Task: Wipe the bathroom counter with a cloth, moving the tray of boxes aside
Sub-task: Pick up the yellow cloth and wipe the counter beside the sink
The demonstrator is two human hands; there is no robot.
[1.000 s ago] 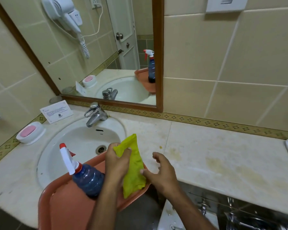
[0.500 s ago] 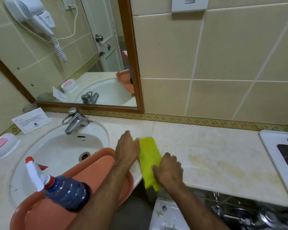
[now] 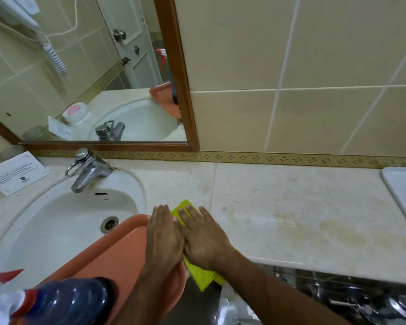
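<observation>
Since both hands are pressing flat, fingers spread, left hand (image 3: 165, 238) and right hand (image 3: 203, 240) pin the folded yellow cloth (image 3: 203, 275) to the desk (image 3: 291, 207), probably for even pressure. Stone looks mottled and stained. White tray (image 3: 401, 195) sits far right, well apart; boxes barely visible.

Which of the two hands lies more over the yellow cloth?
The right hand: its palm and fingers press flat on the yellow cloth. The left hand rests beside it, partly over the orange basin.
</observation>
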